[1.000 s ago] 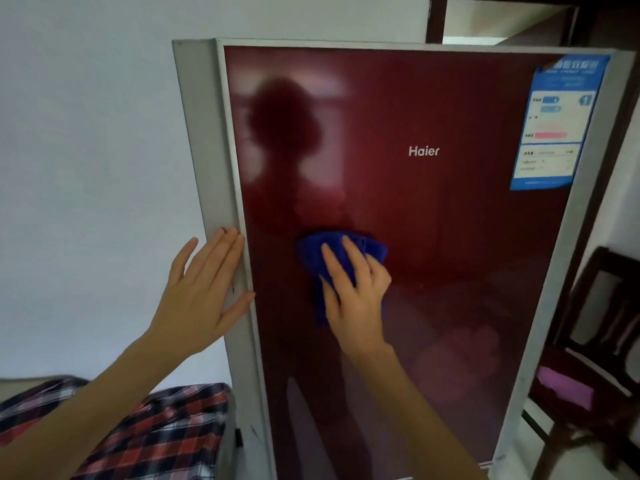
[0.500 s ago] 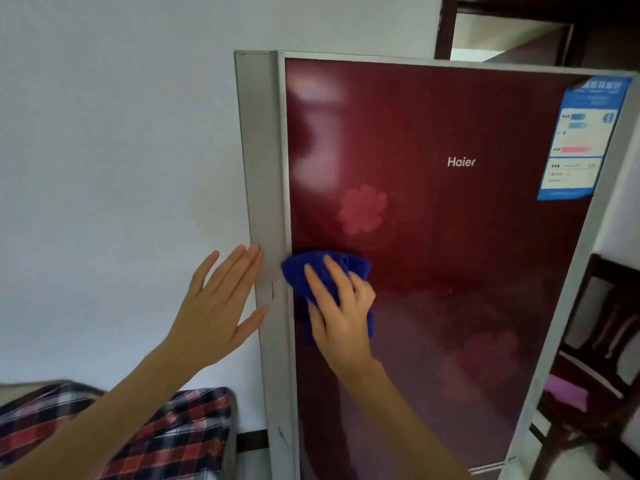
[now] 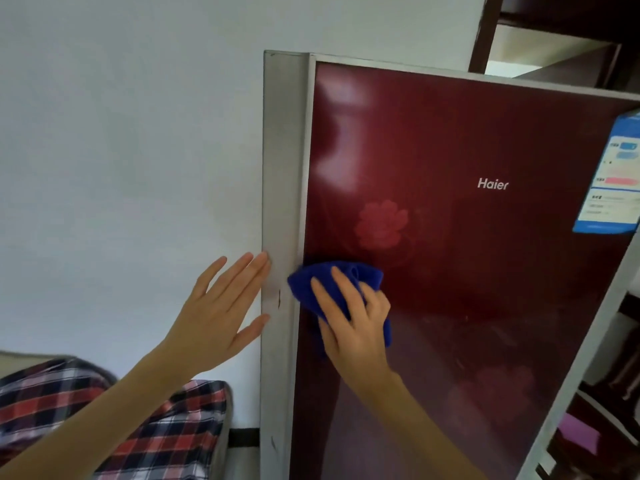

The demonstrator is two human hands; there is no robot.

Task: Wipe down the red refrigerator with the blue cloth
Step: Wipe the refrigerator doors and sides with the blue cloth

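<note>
The red refrigerator [image 3: 467,271] fills the right half of the view, its glossy door printed with faint flowers and a white Haier logo, framed in grey. My right hand [image 3: 353,327] presses the bunched blue cloth [image 3: 311,285] flat against the door at its left edge, at mid height. Part of the cloth is hidden under my palm. My left hand [image 3: 218,317] is spread open, fingertips resting on the grey side panel [image 3: 280,168] of the refrigerator, just left of the cloth.
A white wall [image 3: 131,150] stands to the left. A red plaid fabric [image 3: 104,427] lies at the lower left. A blue and white label [image 3: 613,188] is stuck on the door's upper right. A dark wooden chair [image 3: 602,427] with something purple stands at the right.
My right hand has slid the cloth left across the door, from near its middle to its left edge. The view has swung left, so the refrigerator sits further right.
</note>
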